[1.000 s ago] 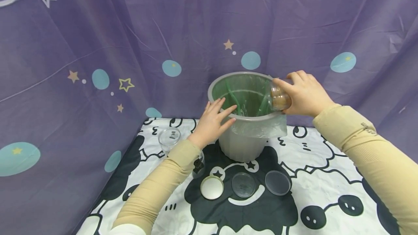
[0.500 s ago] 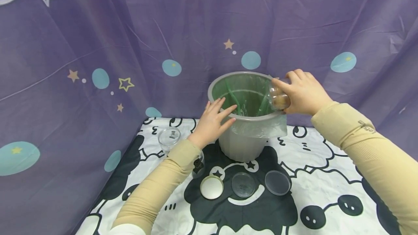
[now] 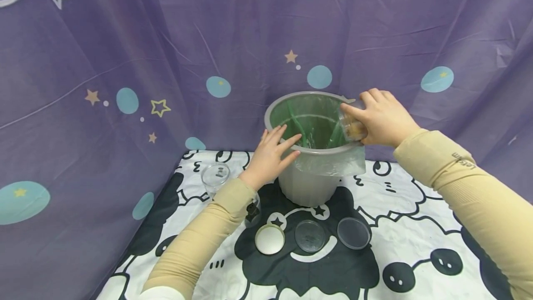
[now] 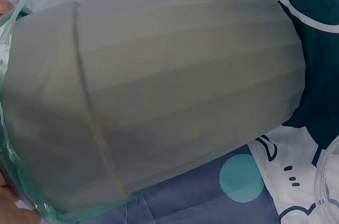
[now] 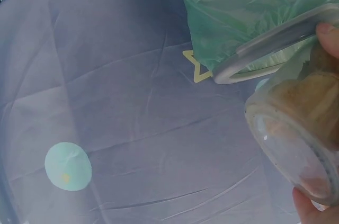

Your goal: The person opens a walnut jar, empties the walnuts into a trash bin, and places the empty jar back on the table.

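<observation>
A grey bin lined with a green translucent bag stands against the curtain. My right hand grips a clear jar, tilted with its mouth over the bin's right rim. Brownish-yellow contents lie inside that jar, seen through its wall in the right wrist view. My left hand rests at the bin's near left rim, fingers spread and straight. The left wrist view is mostly filled by the bin's side.
Three round lids lie in front of the bin: a white-faced lid, a clear lid and another clear lid. Left of the bin is a clear jar; a second clear container is partly hidden by my left forearm.
My right hand has shifted slightly left with the jar, tipping it further toward the bin, and less of the brownish-yellow contents shows in it. My left hand stays in place.
</observation>
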{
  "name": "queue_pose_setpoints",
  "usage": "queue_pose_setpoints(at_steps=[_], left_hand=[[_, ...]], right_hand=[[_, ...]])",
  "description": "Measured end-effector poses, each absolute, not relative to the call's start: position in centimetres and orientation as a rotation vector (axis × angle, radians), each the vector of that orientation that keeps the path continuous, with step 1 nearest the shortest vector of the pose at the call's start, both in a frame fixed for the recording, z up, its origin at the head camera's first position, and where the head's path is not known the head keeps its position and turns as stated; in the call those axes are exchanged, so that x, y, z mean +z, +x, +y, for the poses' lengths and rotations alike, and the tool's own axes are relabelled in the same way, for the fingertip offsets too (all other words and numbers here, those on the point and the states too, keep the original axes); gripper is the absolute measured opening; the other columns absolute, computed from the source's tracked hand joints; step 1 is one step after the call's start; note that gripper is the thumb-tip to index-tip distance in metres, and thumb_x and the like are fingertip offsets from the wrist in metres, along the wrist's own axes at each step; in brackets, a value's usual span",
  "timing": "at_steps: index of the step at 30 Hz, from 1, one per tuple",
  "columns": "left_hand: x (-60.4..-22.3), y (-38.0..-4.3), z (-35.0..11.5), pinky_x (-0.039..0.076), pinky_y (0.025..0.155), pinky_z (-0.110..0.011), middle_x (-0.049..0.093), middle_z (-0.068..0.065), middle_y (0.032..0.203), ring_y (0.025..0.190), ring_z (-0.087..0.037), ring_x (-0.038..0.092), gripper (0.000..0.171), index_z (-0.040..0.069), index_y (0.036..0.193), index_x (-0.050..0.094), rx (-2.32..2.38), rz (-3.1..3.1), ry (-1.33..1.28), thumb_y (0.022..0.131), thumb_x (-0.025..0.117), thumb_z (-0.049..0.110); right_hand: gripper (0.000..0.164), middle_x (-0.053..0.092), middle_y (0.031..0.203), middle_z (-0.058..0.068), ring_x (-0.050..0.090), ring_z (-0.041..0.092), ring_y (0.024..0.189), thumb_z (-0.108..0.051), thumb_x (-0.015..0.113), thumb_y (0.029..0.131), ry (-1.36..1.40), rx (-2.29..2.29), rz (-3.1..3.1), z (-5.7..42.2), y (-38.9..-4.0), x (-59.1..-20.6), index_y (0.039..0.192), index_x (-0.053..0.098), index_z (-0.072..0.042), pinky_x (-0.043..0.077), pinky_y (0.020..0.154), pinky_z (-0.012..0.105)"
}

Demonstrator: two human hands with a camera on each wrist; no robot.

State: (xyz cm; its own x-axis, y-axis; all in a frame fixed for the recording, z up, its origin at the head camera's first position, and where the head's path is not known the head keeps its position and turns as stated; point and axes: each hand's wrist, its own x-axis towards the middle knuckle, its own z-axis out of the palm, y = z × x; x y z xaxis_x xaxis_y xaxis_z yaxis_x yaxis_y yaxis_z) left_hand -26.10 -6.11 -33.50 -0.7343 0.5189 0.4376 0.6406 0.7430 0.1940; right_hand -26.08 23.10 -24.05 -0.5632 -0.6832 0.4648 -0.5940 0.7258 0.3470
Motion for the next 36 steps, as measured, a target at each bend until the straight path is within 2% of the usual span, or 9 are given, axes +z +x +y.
queue_pose_setpoints(at_steps=[21,30,36], left_hand=[[-33.6,-26.0,-6.2,0.018,0.114,-0.057,0.033,-0.017,0.150,0.141,-0.034,0.028,0.047,0.025,0.140,0.048,-0.496,-2.557,-0.905,0.096,0.052,0.041],[-33.6,-26.0,-6.2,0.014,0.116,-0.055,0.032,-0.016,0.151,0.141,-0.034,0.027,0.048,0.024,0.140,0.048,-0.515,-2.562,-0.897,0.096,0.052,0.040],[-33.7,-26.1,-6.2,0.015,0.116,-0.055,0.032,-0.016,0.151,0.141,-0.034,0.027,0.047,0.025,0.140,0.047,-0.501,-2.560,-0.898,0.096,0.051,0.041]], right_hand=[[0.083,0.053,0.088,0.025,0.051,0.044,0.084,-0.014,0.086,0.038,0.921,-0.202,-2.291,22.1,-25.8,-24.3,0.116,0.057,-0.011,0.043,0.076,0.056],[0.080,0.053,0.090,0.027,0.050,0.045,0.086,-0.016,0.086,0.041,0.863,-0.168,-2.326,21.9,-25.6,-24.3,0.116,0.057,-0.011,0.043,0.074,0.056],[0.084,0.052,0.091,0.028,0.049,0.045,0.087,-0.017,0.085,0.043,0.799,-0.126,-2.346,22.2,-25.5,-24.4,0.122,0.056,-0.012,0.041,0.076,0.057]])
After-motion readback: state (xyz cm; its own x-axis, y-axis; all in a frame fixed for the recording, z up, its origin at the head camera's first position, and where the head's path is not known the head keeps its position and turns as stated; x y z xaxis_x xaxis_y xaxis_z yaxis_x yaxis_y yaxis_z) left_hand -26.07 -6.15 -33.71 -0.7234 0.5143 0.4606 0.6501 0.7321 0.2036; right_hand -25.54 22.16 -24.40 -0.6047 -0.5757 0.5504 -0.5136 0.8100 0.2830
